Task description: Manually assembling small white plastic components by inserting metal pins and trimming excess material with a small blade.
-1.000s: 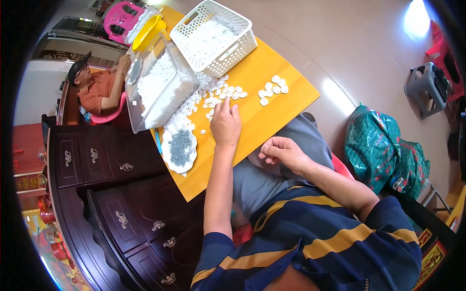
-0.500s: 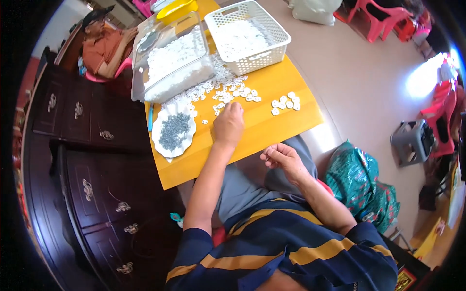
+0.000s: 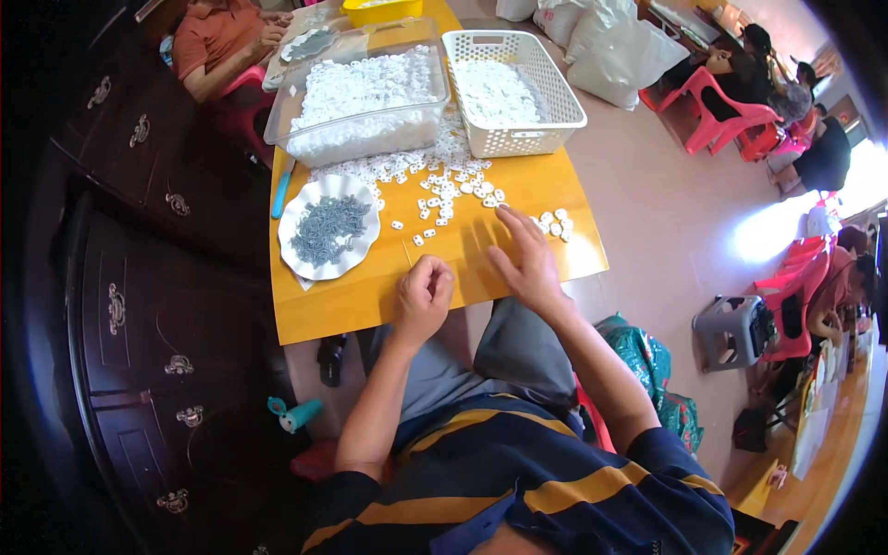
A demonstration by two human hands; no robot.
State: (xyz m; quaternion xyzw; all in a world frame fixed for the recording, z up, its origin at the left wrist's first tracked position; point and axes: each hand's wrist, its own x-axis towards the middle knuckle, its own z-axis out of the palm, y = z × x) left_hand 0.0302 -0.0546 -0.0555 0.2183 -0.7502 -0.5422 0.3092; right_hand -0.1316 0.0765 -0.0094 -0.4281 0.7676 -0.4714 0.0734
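Observation:
My left hand [image 3: 425, 294] is closed in a pinch over the near edge of the yellow table [image 3: 351, 310]. What its fingers hold, if anything, is hidden; a thin pale line shows just beyond them. My right hand [image 3: 532, 268] is held over the table with its fingers spread and nothing visible in it. Beyond it lies a small group of round white pieces [image 3: 558, 225]. Several small white two-holed plastic pieces [image 3: 444, 199] are scattered past both hands. Left of my left hand stands a scalloped white dish [image 3: 368, 242] of small dark grey metal pins [image 3: 324, 229].
A clear bin [image 3: 370, 141] and a white perforated basket [image 3: 523, 143], both heaped with white pieces, stand at the back. A blue pen-like tool [image 3: 282, 192] lies by the left edge. Dark cabinets [image 3: 139, 268] flank the left; a person in orange [image 3: 222, 42] sits beyond. Green bags [image 3: 638, 361] lie right.
My left hand has drawn back from the scattered pieces to the near table edge, closed. My right hand has risen from above my lap over the table and spread its fingers. The view has shifted.

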